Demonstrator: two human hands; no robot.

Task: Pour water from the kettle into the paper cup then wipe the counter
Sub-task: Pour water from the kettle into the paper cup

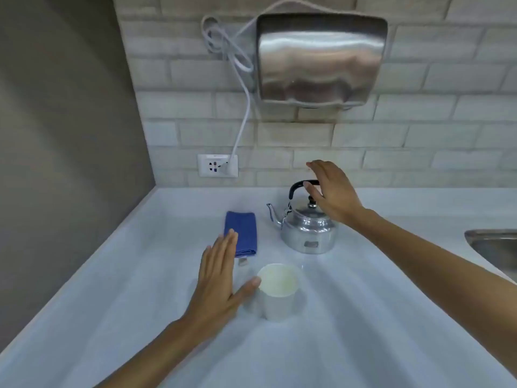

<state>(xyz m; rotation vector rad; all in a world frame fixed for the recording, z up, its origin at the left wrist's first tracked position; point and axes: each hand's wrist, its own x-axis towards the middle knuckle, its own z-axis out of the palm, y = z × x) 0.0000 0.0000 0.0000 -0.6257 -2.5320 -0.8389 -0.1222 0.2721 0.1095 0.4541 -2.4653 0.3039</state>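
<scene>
A shiny metal kettle [307, 231] with a black handle stands upright on the pale counter [363, 317], spout pointing left. My right hand [331, 191] hovers at the handle, fingers spread, not closed on it. In front of the kettle stands a white paper cup [277, 292], upright. My left hand [221, 278] is open beside the cup's left side, thumb tip at its rim, fingers flat and apart. Its fingertips overlap the near end of a folded blue cloth [242, 231], which lies left of the kettle.
A steel sink edge [495, 247] shows at the right. On the brick wall hang a metal hand dryer [321, 60] and a socket [217, 165] with its white cord. A grey side wall [61, 163] bounds the counter on the left.
</scene>
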